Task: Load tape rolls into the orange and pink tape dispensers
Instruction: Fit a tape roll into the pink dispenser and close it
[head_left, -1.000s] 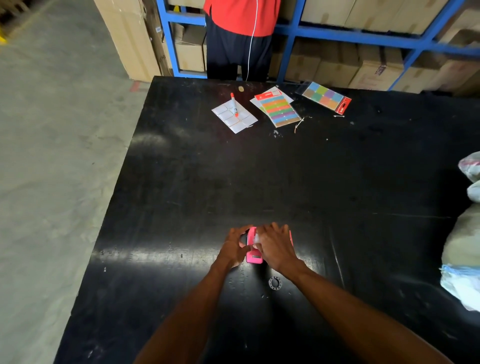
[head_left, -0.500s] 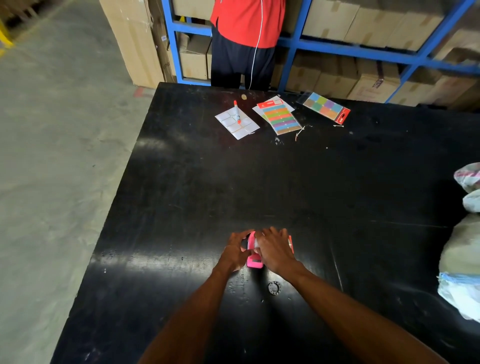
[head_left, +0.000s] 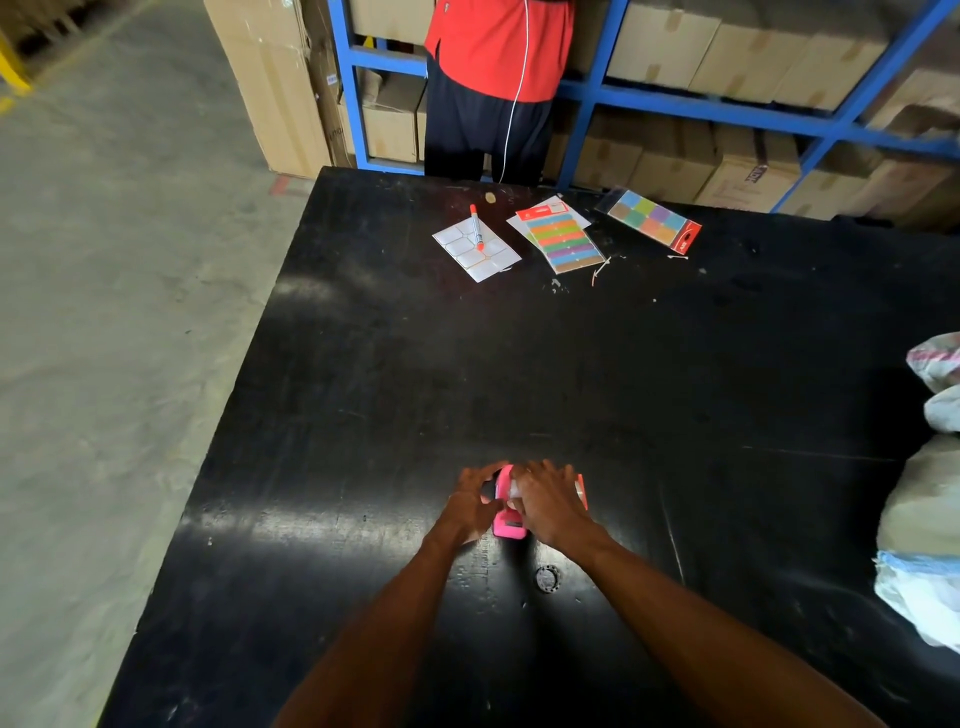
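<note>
On the wide black table (head_left: 363, 389), the right hand (head_left: 550, 501) and left hand (head_left: 475, 501) both clasp the small pink plastic tape dispenser (head_left: 506, 522) between them, near the table's near edge.

A single wide-angle view is taken from the wearer's head, directed forward and down over the black flat-topped bench (head_left: 519, 374). The near edge is seen close, the blue metal shelving rack (head_left: 587, 98) far behind.

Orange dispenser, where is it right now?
Head view: the orange dispenser sits on the black table, mostly hidden behind the right hand, right of the pink dispenser.
</note>
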